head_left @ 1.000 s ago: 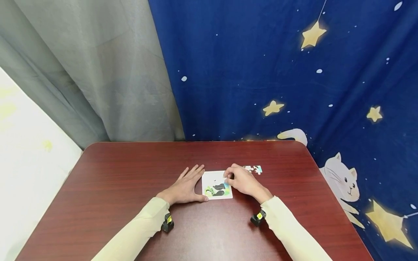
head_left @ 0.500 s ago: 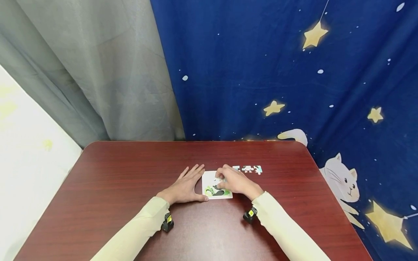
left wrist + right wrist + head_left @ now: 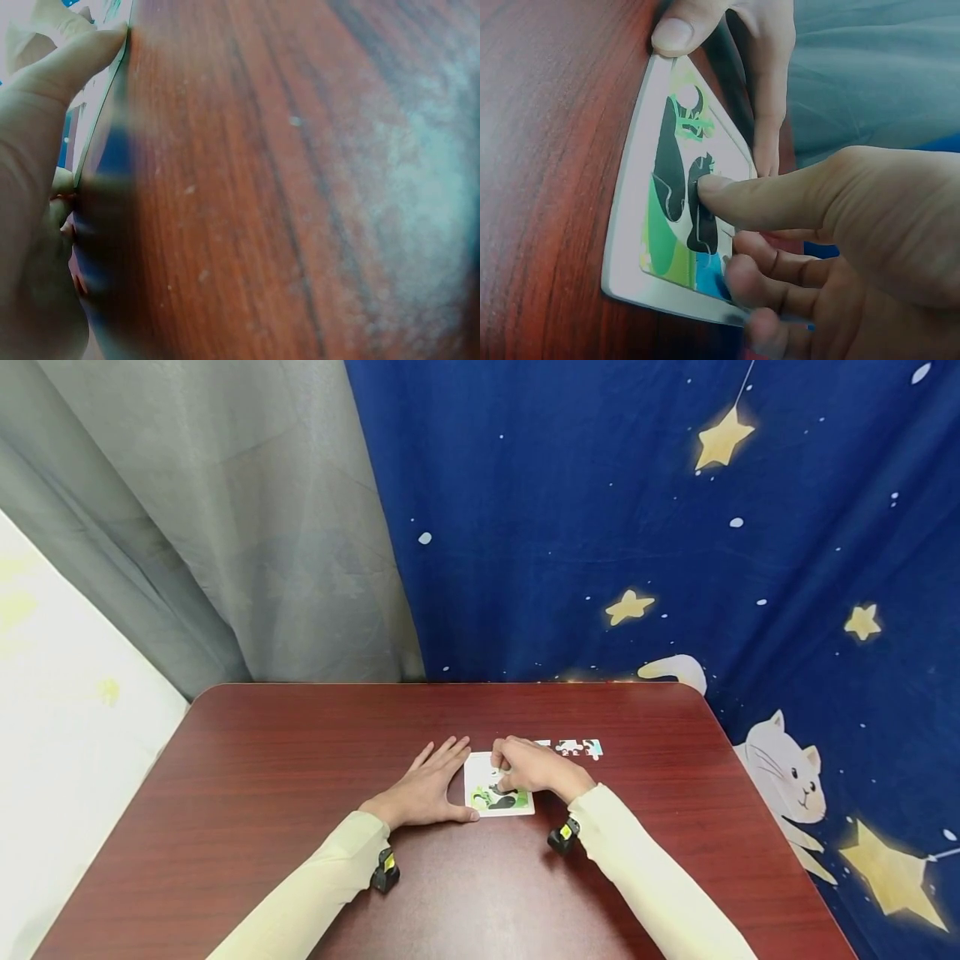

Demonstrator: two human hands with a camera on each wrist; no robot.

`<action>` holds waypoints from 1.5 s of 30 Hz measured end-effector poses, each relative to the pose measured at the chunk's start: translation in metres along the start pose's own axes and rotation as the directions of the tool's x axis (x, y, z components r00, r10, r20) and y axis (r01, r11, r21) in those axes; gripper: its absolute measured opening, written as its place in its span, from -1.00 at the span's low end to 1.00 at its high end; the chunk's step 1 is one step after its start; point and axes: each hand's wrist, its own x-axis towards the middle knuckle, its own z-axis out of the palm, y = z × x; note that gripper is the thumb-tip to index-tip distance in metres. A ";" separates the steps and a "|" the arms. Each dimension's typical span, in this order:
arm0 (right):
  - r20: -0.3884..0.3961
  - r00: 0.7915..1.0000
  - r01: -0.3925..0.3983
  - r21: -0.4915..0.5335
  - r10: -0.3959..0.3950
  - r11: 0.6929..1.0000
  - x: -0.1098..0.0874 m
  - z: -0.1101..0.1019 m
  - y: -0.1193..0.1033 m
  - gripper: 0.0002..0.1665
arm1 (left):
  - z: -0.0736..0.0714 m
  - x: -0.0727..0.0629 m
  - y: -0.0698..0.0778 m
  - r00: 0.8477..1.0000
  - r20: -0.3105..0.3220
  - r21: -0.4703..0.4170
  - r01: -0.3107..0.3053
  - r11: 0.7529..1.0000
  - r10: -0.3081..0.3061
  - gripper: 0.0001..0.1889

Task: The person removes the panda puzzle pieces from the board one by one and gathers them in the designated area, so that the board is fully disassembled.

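A square jigsaw puzzle board (image 3: 625, 259) with a white frame lies on the table; black, white, green and blue artwork fills much of it. My left hand (image 3: 426, 789) rests beside it with fingers spread, its thumb (image 3: 673, 34) on the frame's near left corner. Over the board's right half is my right hand (image 3: 536, 768). Its straight thumb (image 3: 757, 199) presses on a black patch of the artwork, while the other fingers bend loosely near the board's far side. I see no loose piece between them. The board's upper right part is hidden behind this hand.
Loose jigsaw pieces (image 3: 570, 747) lie in a row behind the right hand, one partly covered by it. The dark red table (image 3: 300, 743) ends at a blue star-patterned curtain (image 3: 525, 527) and a grey curtain (image 3: 315, 568).
My right hand has moved left from the board's right edge to over its middle, bringing another loose piece into view. The left hand stays in place.
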 end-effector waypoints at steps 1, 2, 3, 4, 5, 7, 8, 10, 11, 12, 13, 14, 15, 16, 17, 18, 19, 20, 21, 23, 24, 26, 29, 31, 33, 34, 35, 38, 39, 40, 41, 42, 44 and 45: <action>-0.002 1.000 0.001 0.004 -0.001 1.000 -0.001 0.001 0.001 -0.66 | 0.000 0.000 0.000 1.000 0.001 0.001 -0.001 1.000 0.001 0.24; -0.005 1.000 0.001 0.009 -0.001 1.000 -0.001 0.001 0.001 -0.66 | 0.001 0.000 0.000 1.000 0.000 0.001 -0.002 1.000 0.002 0.24; -0.010 1.000 0.003 0.014 -0.003 1.000 -0.002 0.002 0.001 -0.66 | 0.001 0.000 -0.001 1.000 0.000 0.002 -0.002 1.000 0.002 0.24; -0.015 1.000 0.004 0.016 -0.004 1.000 -0.003 0.002 0.002 -0.65 | 0.001 0.001 -0.001 1.000 -0.001 0.005 -0.003 1.000 0.003 0.24; -0.023 1.000 0.005 0.016 -0.005 1.000 -0.003 0.003 0.002 -0.66 | 0.001 0.001 -0.001 1.000 -0.003 0.006 -0.003 1.000 0.003 0.24; -0.040 0.999 0.010 0.018 -0.009 1.000 -0.005 0.004 0.001 -0.65 | 0.001 0.001 -0.001 1.000 -0.004 0.011 -0.002 1.000 0.002 0.24; -0.048 0.999 0.011 0.018 -0.011 1.000 -0.005 0.004 0.001 -0.64 | 0.001 0.001 -0.001 1.000 -0.005 0.013 -0.001 1.000 0.001 0.24; -0.059 0.998 0.011 0.014 -0.011 1.000 -0.006 0.005 0.000 -0.63 | 0.002 0.001 -0.002 1.000 -0.006 0.017 -0.001 1.000 0.001 0.24; -0.062 0.998 0.010 0.014 -0.009 1.000 -0.006 0.005 0.000 -0.63 | 0.002 0.001 -0.002 1.000 -0.005 0.017 -0.001 1.000 0.001 0.24; -0.066 0.998 0.008 0.012 -0.007 1.000 -0.006 0.005 0.000 -0.62 | 0.002 0.001 -0.001 1.000 -0.004 0.018 -0.001 1.000 0.001 0.24; -0.070 0.998 0.007 0.014 -0.006 1.000 -0.007 0.005 0.000 -0.62 | 0.002 0.001 -0.001 1.000 -0.004 0.017 -0.001 1.000 0.001 0.24; -0.075 0.997 0.005 0.019 -0.004 1.000 -0.007 0.006 0.000 -0.62 | 0.002 0.001 -0.001 1.000 -0.004 0.016 -0.001 1.000 0.001 0.24; -0.080 0.997 0.002 0.026 0.000 1.000 -0.008 0.005 -0.001 -0.62 | 0.001 0.001 -0.001 1.000 -0.003 0.015 -0.001 1.000 0.002 0.24; -0.086 0.996 0.001 0.036 0.002 0.999 -0.008 0.005 -0.001 -0.62 | 0.001 0.001 0.000 1.000 -0.001 0.015 -0.001 1.000 0.001 0.24; -0.091 0.996 -0.001 0.048 0.006 0.999 -0.008 0.005 0.000 -0.62 | 0.001 0.000 0.000 1.000 0.000 0.015 -0.001 1.000 0.001 0.24; -0.098 0.995 -0.003 0.060 0.009 0.998 -0.008 0.005 0.000 -0.63 | 0.001 0.000 0.000 1.000 0.000 0.014 0.000 1.000 0.000 0.24; -0.102 0.995 -0.004 0.073 0.012 0.997 -0.008 0.005 0.000 -0.64 | 0.000 0.000 0.000 1.000 0.003 0.014 0.001 1.000 -0.001 0.24; -0.107 0.994 -0.004 0.082 0.013 0.997 -0.008 0.005 0.001 -0.65 | 0.000 0.000 0.000 1.000 0.004 0.014 0.002 1.000 -0.002 0.24; -0.112 0.994 -0.004 0.089 0.014 0.996 -0.008 0.005 0.001 -0.67 | 0.000 0.001 0.000 1.000 0.005 0.013 0.002 1.000 -0.002 0.24; -0.126 0.992 0.007 0.095 0.005 0.995 -0.008 0.005 0.004 -0.71 | 0.001 0.001 -0.001 1.000 0.004 0.011 0.003 1.000 -0.003 0.24; -0.135 0.991 0.018 0.098 -0.004 0.995 -0.008 0.005 0.005 -0.74 | 0.001 0.001 -0.001 1.000 0.005 0.009 0.003 1.000 -0.003 0.24; -0.148 0.989 0.040 0.107 -0.024 0.993 -0.008 0.005 0.006 -0.79 | 0.002 0.001 -0.001 1.000 0.004 0.009 0.003 1.000 -0.003 0.24; -0.153 0.987 0.070 0.127 -0.050 0.989 -0.009 0.003 0.005 -0.84 | 0.001 0.001 -0.001 1.000 0.004 0.010 0.001 1.000 -0.001 0.24; -0.153 0.986 0.084 0.140 -0.063 0.987 -0.012 0.000 0.003 -0.86 | 0.000 0.001 0.000 1.000 0.004 0.010 0.000 1.000 0.000 0.24; -0.152 0.986 0.095 0.149 -0.072 0.984 -0.014 -0.002 0.001 -0.87 | 0.000 0.000 0.000 1.000 0.002 0.006 0.000 1.000 0.000 0.24; -0.154 0.985 0.098 0.153 -0.075 0.983 -0.015 -0.003 0.000 -0.87 | 0.000 0.000 0.000 1.000 0.001 0.005 0.000 1.000 0.000 0.24; -0.156 0.985 0.099 0.159 -0.074 0.982 -0.016 -0.005 0.000 -0.88 | -0.001 0.000 0.000 1.000 -0.001 0.005 0.000 1.000 0.000 0.24; -0.162 0.985 0.091 0.161 -0.064 0.983 -0.020 -0.008 0.001 -0.91 | -0.001 0.000 0.001 1.000 -0.003 0.004 0.000 1.000 0.000 0.24; -0.165 0.985 0.085 0.165 -0.058 0.983 -0.021 -0.009 0.002 -0.92 | -0.001 0.000 0.001 1.000 -0.003 0.004 0.000 1.000 0.000 0.24; -0.172 0.984 0.084 0.163 -0.056 0.983 -0.022 -0.010 0.003 -0.92 | -0.001 0.000 0.001 1.000 -0.002 0.004 0.000 1.000 0.000 0.24; -0.175 0.983 0.079 0.167 -0.049 0.983 -0.024 -0.012 0.005 -0.93 | -0.001 0.000 0.001 1.000 0.000 0.002 0.002 1.000 -0.002 0.24; -0.180 0.983 0.074 0.171 -0.043 0.983 -0.025 -0.013 0.007 -0.93 | -0.001 0.000 0.001 1.000 0.002 0.001 0.003 1.000 -0.003 0.24; -0.189 0.981 0.065 0.181 -0.030 0.981 -0.029 -0.016 0.013 -0.94 | -0.001 -0.001 0.001 1.000 0.001 0.000 0.004 1.000 -0.004 0.24; -0.195 0.980 0.062 0.188 -0.025 0.980 -0.031 -0.017 0.017 -0.94 | -0.001 -0.001 0.001 1.000 -0.001 -0.002 0.004 1.000 -0.004 0.24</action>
